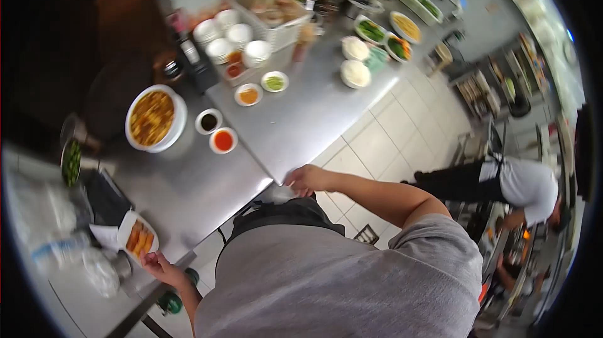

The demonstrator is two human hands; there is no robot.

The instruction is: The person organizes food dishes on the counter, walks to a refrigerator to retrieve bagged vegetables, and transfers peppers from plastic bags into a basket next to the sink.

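Hands [305, 179] curl well apart, the left [163, 269] perhaps touching a white dish [130, 218]

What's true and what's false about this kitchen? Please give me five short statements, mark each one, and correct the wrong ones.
1. The left hand is right by the white dish of golden-brown pieces. True.
2. The right hand is dipping into a sauce bowl. False: it is by the edge of the steel table.
3. A dark sauce and an orange-red sauce stand near the large white bowl. True.
4. Three heaps of white rice stand close together. False: only two do, the nearer heap and the farther heap.
5. Another person, at the picture's right, wears a white top. True.
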